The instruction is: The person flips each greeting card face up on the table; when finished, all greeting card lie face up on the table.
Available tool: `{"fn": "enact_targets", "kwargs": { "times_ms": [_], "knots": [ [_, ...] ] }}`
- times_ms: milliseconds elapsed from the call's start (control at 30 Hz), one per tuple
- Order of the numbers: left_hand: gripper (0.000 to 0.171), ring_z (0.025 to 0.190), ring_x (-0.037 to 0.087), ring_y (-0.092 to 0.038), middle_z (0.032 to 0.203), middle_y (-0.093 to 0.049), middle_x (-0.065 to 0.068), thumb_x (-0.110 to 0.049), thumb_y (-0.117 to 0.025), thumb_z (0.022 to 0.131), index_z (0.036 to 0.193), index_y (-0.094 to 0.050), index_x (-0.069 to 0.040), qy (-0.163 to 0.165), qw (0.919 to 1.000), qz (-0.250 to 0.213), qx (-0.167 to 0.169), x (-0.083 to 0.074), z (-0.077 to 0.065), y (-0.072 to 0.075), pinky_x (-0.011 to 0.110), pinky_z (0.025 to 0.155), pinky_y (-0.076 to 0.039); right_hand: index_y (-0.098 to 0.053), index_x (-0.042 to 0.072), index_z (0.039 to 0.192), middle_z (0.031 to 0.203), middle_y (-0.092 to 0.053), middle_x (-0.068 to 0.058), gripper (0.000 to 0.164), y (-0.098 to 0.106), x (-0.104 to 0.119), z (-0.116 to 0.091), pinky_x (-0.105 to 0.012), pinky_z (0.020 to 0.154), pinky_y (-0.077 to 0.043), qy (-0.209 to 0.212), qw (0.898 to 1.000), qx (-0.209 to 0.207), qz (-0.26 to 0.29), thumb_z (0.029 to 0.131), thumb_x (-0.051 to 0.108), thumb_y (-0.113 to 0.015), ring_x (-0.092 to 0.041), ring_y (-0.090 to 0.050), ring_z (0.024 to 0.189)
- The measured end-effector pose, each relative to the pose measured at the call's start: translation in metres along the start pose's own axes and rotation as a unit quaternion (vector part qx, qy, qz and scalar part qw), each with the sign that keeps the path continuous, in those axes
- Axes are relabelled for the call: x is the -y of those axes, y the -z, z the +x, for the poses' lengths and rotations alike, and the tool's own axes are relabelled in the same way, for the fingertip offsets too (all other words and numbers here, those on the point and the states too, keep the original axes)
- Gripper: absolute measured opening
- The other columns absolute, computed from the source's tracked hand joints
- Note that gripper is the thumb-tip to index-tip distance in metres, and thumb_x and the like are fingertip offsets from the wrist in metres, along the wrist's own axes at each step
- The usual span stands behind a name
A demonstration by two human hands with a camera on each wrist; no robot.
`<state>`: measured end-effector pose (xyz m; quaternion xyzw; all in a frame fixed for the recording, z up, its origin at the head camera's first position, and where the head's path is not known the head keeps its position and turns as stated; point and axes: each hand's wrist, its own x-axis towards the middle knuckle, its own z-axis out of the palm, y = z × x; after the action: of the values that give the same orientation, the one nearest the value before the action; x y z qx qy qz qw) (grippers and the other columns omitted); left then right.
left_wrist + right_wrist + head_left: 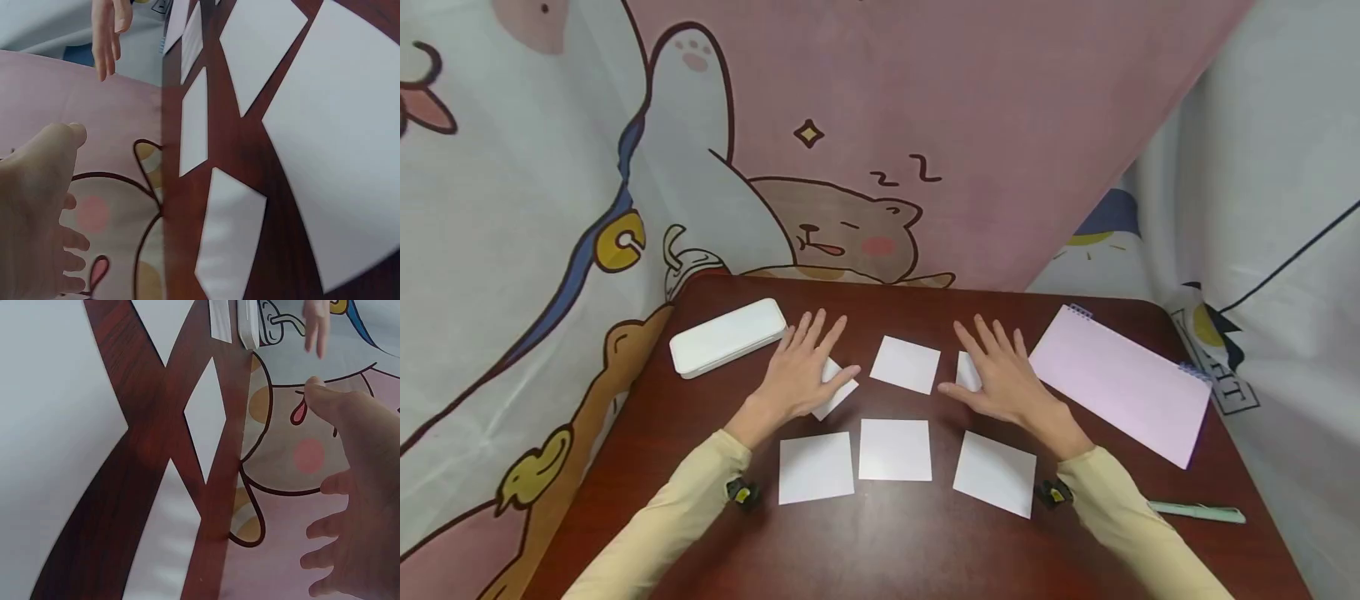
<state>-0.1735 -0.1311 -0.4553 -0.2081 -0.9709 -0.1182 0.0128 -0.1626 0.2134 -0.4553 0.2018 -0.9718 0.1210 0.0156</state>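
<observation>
White square paper sheets lie on the dark red table in two rows of three. Above the far left sheet (833, 404), my left hand (797, 375) is spread palm down and covers part of it in the head view. My right hand (1000, 383), also spread, hides most of the far right sheet (967, 372). Between the hands lies the far middle sheet (906, 365). Nearer to me are the left sheet (816, 468), the middle sheet (895, 450) and the right sheet (996, 473). Both wrist views show the hands raised over the tabletop, holding nothing.
A white oblong case (727, 340) stands at the back left, close to the left fingertips. To the right lies a pink spiral-bound pad (1123, 385), with a pale green pen (1206, 512) nearer me, partly behind the right sleeve. Cartoon-printed cloth (970, 125) hangs behind the table.
</observation>
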Motion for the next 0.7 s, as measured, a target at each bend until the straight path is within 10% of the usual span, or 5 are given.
{"fn": "enact_targets", "kwargs": {
  "times_ms": [367,700],
  "knots": [
    [0.085,0.151,0.044,-0.028,0.163,-0.025,0.029,-0.052,-0.052,0.101,0.161,-0.018,-0.002,-0.047,0.9915,-0.103,0.064,-0.021,0.036,-0.033,0.055,0.121,-0.032,-0.022,0.011,0.162,0.163,-0.027,-0.026,0.110,-0.020,0.000,0.034,-0.069,0.117,-0.028,-0.005,0.998,0.040,0.056,0.080,0.056,-0.080,-0.050,-0.031,0.148],
    [0.090,0.152,0.038,-0.028,0.165,-0.025,0.023,-0.041,-0.069,0.094,0.160,-0.022,-0.005,-0.021,0.9821,-0.122,0.142,-0.033,0.066,-0.053,0.052,0.121,-0.033,-0.041,0.002,0.152,0.147,-0.049,-0.026,0.102,-0.045,0.000,0.051,-0.055,0.110,-0.046,-0.028,0.990,0.103,0.091,0.074,0.047,-0.089,-0.042,-0.051,0.134]
  ]
}}
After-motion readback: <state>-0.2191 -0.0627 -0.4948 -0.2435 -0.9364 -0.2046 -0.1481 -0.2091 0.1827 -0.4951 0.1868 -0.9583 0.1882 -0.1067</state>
